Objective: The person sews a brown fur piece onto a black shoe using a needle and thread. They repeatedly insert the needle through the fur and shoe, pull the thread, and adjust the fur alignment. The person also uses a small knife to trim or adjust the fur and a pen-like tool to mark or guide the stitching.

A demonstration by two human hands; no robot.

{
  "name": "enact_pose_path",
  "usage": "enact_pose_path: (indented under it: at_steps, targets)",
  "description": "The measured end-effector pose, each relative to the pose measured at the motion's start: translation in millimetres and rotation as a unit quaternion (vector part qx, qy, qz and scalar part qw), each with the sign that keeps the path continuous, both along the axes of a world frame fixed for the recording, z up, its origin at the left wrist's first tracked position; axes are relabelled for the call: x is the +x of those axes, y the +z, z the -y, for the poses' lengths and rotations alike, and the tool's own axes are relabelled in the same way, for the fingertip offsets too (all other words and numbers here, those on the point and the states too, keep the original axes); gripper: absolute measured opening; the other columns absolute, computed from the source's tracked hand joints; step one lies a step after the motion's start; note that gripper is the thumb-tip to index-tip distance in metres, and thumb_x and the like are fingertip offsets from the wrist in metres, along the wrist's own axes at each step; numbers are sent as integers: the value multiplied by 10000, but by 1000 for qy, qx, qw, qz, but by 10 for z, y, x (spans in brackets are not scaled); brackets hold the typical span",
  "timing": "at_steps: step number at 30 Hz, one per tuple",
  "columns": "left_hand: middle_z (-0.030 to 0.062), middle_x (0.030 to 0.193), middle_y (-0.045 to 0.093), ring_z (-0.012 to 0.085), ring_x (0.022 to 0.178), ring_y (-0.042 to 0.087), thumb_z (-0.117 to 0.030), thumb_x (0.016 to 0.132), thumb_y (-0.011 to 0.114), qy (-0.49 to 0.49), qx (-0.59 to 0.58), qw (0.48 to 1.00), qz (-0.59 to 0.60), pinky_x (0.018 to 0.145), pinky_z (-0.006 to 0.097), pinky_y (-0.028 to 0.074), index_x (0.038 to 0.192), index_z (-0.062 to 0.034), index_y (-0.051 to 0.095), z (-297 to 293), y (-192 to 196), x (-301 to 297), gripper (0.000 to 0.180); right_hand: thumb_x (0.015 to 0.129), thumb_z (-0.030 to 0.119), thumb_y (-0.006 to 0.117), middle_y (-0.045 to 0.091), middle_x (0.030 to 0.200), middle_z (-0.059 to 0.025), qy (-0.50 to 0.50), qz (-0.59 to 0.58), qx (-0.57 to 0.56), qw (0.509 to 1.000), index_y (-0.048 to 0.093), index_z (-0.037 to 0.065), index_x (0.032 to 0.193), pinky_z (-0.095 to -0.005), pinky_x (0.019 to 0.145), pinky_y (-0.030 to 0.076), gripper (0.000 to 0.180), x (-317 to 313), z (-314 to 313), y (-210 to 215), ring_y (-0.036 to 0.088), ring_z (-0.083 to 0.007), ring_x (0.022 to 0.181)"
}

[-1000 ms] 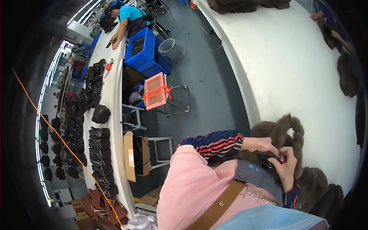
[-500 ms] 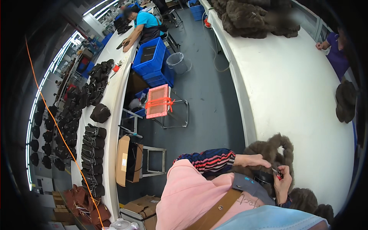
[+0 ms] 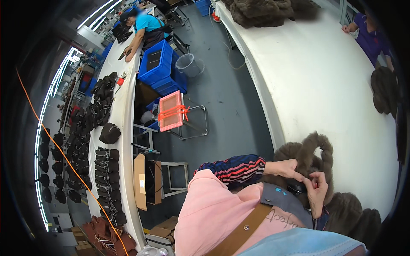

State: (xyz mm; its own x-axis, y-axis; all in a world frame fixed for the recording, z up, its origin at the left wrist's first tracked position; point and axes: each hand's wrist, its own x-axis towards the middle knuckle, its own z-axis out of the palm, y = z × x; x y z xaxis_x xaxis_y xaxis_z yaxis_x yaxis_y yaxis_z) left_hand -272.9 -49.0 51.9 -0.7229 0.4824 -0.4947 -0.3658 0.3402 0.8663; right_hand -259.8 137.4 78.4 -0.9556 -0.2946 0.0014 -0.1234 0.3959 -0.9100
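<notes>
A brown furry piece with a thick loop like a handle (image 3: 318,143) lies at the edge of the right-hand table, close to my body. My left hand (image 3: 287,169) reaches over it from the left, fingers pressed together at a dark, smooth part (image 3: 295,187) of the piece. Beside it my right hand (image 3: 317,190) is closed in a pinch, its fingertips almost meeting the left ones. What either pinch holds is too small or hidden to make out. More brown furry pieces (image 3: 347,213) sit to the right of my right wrist.
A long white table (image 3: 311,77) carries a furry pile (image 3: 260,13) at its far end. Someone in purple (image 3: 369,40) stands across it. On the left, another table holds rows of black pouches (image 3: 106,179). A pink-topped stool (image 3: 171,112) and blue crates (image 3: 156,64) stand in the aisle.
The small red-and-black tool seen in my right hand is no longer visible. Both hands have come closer together, with fingertips nearly meeting. The whole view has shifted a little.
</notes>
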Motion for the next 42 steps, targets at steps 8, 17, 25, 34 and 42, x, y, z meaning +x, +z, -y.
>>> enact_pose_path:
  at_steps: [8,17,25,34,42]
  targets:
    - [-50,375,260,42,344,223,-438,719,628,39,134,990,12,324,261,118,371,-104,347,-29,-102,22,558,655,77,707,523,634,-60,29,-31,59,997,490,10,826,-202,533,394,285,5,50,-63,474,-78,578]
    - [-35,368,230,55,347,225,-540,764,520,39,84,995,30,333,270,132,343,-91,303,-27,-235,-48,653,706,24,650,501,681,23,22,23,29,999,483,19,821,-157,532,339,202,-17,10,-141,417,-23,608]
    - [201,610,525,363,601,539,-554,661,582,31,-123,959,-253,542,417,411,652,42,468,-13,5,53,607,781,63,588,450,624,31,-40,-1,6,999,499,18,775,-173,506,308,100,-46,-42,-245,367,-29,562]
    - [227,600,546,385,608,559,-422,738,572,18,-144,933,-329,547,419,444,647,71,510,-97,8,47,505,885,142,466,396,626,67,-120,92,-126,980,496,51,761,-160,466,209,156,56,-156,-316,295,4,527]
    - [249,529,504,389,553,546,-496,821,418,-24,-72,976,-206,522,432,413,572,86,522,-100,-239,-10,642,835,78,526,413,621,59,-106,22,-110,988,487,40,736,-159,471,250,113,69,-55,-215,313,-5,535]
